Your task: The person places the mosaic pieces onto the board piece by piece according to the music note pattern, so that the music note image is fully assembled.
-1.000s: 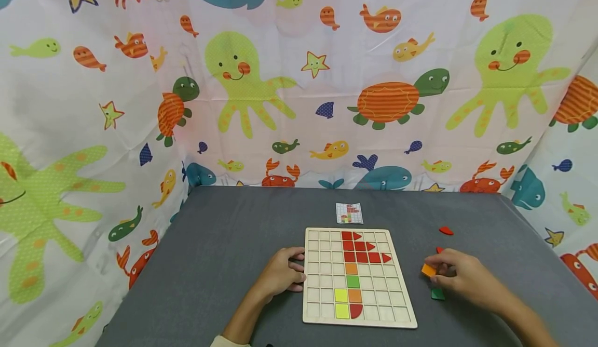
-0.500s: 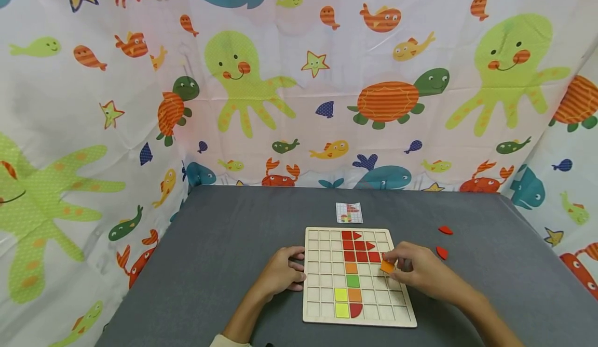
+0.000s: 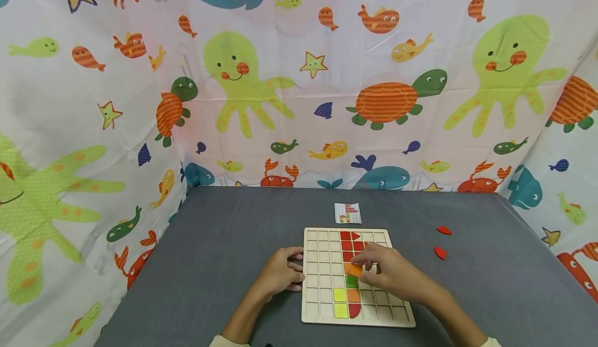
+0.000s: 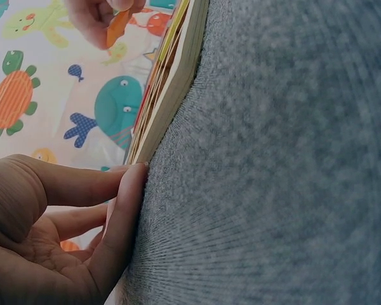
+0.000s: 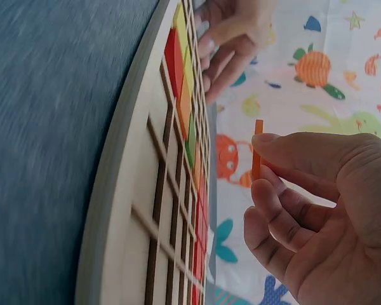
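My right hand (image 3: pixel 397 273) pinches an orange square tile (image 5: pixel 258 152) between thumb and fingertips, above the middle of a wooden grid board (image 3: pixel 322 305). In the head view this tile partly overlaps an orange square (image 3: pixel 347 268) in the grid. Below that lie a green square (image 3: pixel 352 281), another orange square (image 3: pixel 353 295), yellow squares (image 3: pixel 340 311) and a red rounded piece (image 3: pixel 354 310). Red squares (image 3: pixel 345 245) and triangles fill upper cells, some hidden by my right hand. My left hand (image 3: pixel 279 271) rests its fingertips and thumb against the board's left edge.
Two loose red pieces (image 3: pixel 440 253) lie on the grey cloth (image 3: pixel 243 222) right of the board. A small printed pattern card (image 3: pixel 348 213) lies behind the board. A curtain (image 3: pixel 336 103) with sea animals hangs around the table's back and sides.
My right hand has carried the orange tile left from the right side of the table to over the board's middle. My left hand stays at the board's edge.
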`<action>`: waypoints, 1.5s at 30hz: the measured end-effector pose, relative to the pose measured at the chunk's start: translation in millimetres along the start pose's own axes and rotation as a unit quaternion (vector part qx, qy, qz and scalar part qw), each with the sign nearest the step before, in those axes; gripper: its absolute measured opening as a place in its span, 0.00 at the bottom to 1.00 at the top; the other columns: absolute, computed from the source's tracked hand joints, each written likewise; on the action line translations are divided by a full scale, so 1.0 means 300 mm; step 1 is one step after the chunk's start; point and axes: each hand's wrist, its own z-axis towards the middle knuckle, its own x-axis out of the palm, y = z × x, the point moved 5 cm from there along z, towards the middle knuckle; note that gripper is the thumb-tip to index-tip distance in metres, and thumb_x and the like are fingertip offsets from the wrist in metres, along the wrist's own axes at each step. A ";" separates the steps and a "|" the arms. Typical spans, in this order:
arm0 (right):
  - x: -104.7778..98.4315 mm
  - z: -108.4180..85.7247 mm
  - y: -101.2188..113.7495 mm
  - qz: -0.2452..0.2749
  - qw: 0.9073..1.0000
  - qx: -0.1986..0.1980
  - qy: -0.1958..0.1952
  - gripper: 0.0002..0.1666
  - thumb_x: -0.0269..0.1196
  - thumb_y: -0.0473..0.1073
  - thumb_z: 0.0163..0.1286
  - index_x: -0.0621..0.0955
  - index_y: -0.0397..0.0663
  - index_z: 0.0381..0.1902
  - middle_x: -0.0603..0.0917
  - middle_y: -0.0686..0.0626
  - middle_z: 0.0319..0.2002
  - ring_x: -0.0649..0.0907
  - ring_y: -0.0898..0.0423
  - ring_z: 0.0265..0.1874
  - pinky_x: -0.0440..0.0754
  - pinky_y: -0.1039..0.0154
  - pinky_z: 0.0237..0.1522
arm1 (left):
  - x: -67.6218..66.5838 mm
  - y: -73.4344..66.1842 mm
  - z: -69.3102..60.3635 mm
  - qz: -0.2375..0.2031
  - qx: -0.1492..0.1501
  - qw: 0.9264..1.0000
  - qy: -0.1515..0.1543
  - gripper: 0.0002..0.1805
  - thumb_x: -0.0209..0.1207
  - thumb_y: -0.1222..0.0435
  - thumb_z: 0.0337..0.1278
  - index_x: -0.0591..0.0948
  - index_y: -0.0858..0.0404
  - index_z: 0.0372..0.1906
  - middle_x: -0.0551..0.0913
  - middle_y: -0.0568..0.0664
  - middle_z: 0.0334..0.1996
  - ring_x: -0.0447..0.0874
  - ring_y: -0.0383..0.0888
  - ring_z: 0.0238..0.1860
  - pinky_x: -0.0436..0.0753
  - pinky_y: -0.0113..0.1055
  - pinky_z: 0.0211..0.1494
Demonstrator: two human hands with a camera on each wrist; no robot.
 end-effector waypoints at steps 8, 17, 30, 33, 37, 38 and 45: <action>0.060 0.042 0.056 0.021 0.999 0.003 0.025 0.18 0.74 0.42 0.69 0.87 0.46 0.56 0.84 0.59 0.44 0.81 0.58 0.42 0.83 0.66 0.40 | -0.004 -0.007 -0.005 0.000 -0.004 1.000 -0.002 0.37 0.67 0.83 0.52 0.74 0.73 0.72 0.78 0.61 0.58 0.84 0.47 0.46 0.93 0.41 0.32; 0.115 0.064 0.081 0.021 0.999 -0.012 0.038 0.16 0.73 0.40 0.69 0.88 0.47 0.54 0.85 0.60 0.43 0.81 0.59 0.40 0.84 0.65 0.41 | 0.000 -0.008 -0.004 0.005 -0.006 1.000 -0.004 0.37 0.67 0.83 0.52 0.75 0.73 0.71 0.78 0.61 0.58 0.84 0.48 0.46 0.93 0.41 0.32; 0.176 0.067 0.108 0.013 0.997 -0.039 0.065 0.16 0.76 0.41 0.67 0.90 0.49 0.52 0.84 0.60 0.44 0.80 0.64 0.40 0.84 0.65 0.43 | -0.001 -0.004 -0.002 0.003 -0.002 1.000 -0.001 0.37 0.67 0.83 0.52 0.75 0.73 0.71 0.78 0.62 0.59 0.85 0.48 0.45 0.93 0.41 0.32; 0.183 0.068 0.113 -0.004 0.997 -0.044 0.067 0.16 0.76 0.42 0.67 0.90 0.50 0.52 0.84 0.60 0.45 0.79 0.64 0.41 0.85 0.65 0.44 | -0.001 -0.004 0.000 0.003 -0.002 1.000 -0.001 0.36 0.67 0.83 0.51 0.76 0.73 0.70 0.78 0.62 0.58 0.85 0.48 0.45 0.93 0.41 0.31; 0.190 0.072 0.116 -0.022 0.996 -0.040 0.071 0.15 0.76 0.42 0.67 0.90 0.51 0.51 0.85 0.60 0.46 0.79 0.64 0.43 0.85 0.64 0.47 | 0.000 -0.004 0.000 0.005 -0.003 1.000 -0.002 0.36 0.67 0.83 0.51 0.76 0.73 0.70 0.78 0.61 0.58 0.85 0.48 0.46 0.93 0.41 0.31; 0.193 0.073 0.116 -0.025 0.996 -0.040 0.071 0.15 0.76 0.42 0.67 0.90 0.51 0.52 0.85 0.60 0.46 0.79 0.64 0.43 0.84 0.64 0.48 | 0.000 -0.004 0.001 0.005 -0.003 1.000 -0.002 0.36 0.67 0.83 0.52 0.76 0.73 0.70 0.78 0.61 0.57 0.85 0.48 0.46 0.93 0.41 0.31; 0.200 0.075 0.115 -0.041 0.996 -0.041 0.071 0.17 0.76 0.40 0.67 0.89 0.51 0.53 0.84 0.60 0.45 0.80 0.63 0.45 0.85 0.62 0.49 | 0.000 -0.004 0.002 0.004 0.000 1.000 -0.001 0.36 0.68 0.82 0.52 0.76 0.73 0.70 0.77 0.60 0.57 0.85 0.48 0.46 0.93 0.42 0.32</action>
